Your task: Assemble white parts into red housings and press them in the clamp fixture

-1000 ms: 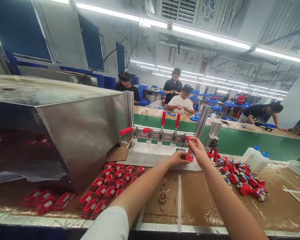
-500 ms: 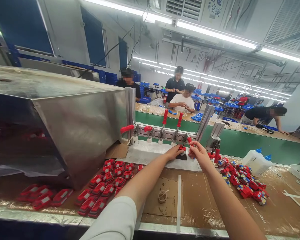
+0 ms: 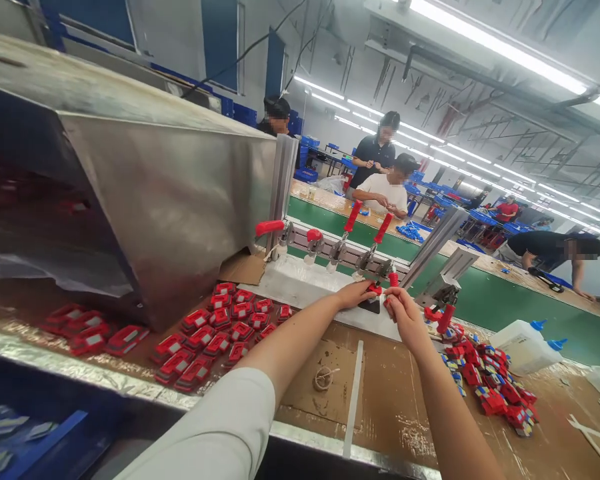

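Note:
My left hand [image 3: 354,294] reaches to the right end of the clamping fixture, its fingertips closed on a small red plastic part [image 3: 375,291]. That part sits at a black pad [image 3: 371,305] on the fixture's white base plate [image 3: 300,283]. My right hand [image 3: 403,312] is just to the right, fingers curled in a pinch. A bit of red shows at its fingertips, too small to name. Directly above them hangs the red handle of the end toggle clamp [image 3: 393,279]. Several more toggle clamps [image 3: 338,248] line the rail to the left, two with handles upright.
Red plastic housings [image 3: 220,327] lie in rows at left, beside a large metal hood [image 3: 180,200]. Right of my arm is a pile of red, blue and yellow parts [image 3: 495,387] near blue-capped bottles [image 3: 523,347]. A tape roll [image 3: 323,379] lies in front. Co-workers sit and stand beyond.
The view has tilted and shifted, bringing a blue bin into sight at lower left. My right hand has dropped slightly below the clamp handle. My left hand stays at the red part.

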The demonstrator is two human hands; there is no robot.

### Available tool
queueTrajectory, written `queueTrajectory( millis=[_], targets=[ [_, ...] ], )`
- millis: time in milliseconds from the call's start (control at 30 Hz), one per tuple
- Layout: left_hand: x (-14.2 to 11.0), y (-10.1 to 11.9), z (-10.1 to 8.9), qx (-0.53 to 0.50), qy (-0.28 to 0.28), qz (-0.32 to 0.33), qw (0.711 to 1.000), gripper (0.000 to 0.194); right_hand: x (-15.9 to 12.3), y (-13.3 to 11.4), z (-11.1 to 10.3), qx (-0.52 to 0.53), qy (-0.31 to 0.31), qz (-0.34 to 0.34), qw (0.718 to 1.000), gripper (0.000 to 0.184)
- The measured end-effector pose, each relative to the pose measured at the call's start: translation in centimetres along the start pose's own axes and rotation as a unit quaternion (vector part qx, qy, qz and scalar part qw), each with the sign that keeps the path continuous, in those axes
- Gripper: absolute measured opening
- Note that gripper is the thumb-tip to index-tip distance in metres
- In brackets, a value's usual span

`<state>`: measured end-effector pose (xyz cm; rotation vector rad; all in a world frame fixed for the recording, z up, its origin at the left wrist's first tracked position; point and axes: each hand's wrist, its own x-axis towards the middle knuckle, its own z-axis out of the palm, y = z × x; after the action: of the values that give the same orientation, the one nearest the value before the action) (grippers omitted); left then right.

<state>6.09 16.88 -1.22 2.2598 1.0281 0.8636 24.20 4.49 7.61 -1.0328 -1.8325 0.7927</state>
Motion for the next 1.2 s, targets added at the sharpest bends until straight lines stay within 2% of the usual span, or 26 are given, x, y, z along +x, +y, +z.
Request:
queueTrajectory(
  millis=[167,333,567,733,933,1067,1133,1200],
  targets=[
    [0.0,0.1,0.0,0.005,0.004,-0.010,1.000,0.051,-0.5,0.2,0.2,-0.022,-0.020,0.012,0.999,0.027],
    [-0.2,0.4,-0.2,0.011,0.001,-0.014,1.000,0.050,-0.7,0.7,0.2,-0.086,-0.010,-0.007,0.996,0.030],
    [-0.3,0.5,-0.4,0.013,-0.003,-0.013,1.000,0.050,-0.3,1.3,-0.3,-0.067,-0.018,0.008,0.998,0.033],
    [-0.1,0.0,-0.1,0.000,0.006,-0.015,1.000,0.050,-1.0,2.0,0.1,-0.142,-0.022,-0.002,0.990,0.029],
    [0.0,-0.5,0.3,-0.020,0.014,-0.012,1.000,0.051,-0.4,4.8,1.8,-0.290,-0.030,-0.044,0.956,0.027],
    [-0.4,-0.4,0.1,-0.037,0.006,-0.012,0.999,0.056,1.0,7.1,3.9,-0.407,-0.047,-0.060,0.910,0.031],
    [-0.5,-0.2,-0.1,-0.066,0.011,-0.038,0.997,0.057,1.3,7.6,3.9,-0.440,-0.059,-0.062,0.894,0.031],
    [-0.6,0.0,-0.4,-0.086,0.013,-0.064,0.994,0.054,1.2,7.8,2.8,-0.424,-0.084,-0.083,0.898,0.030]
  ],
)
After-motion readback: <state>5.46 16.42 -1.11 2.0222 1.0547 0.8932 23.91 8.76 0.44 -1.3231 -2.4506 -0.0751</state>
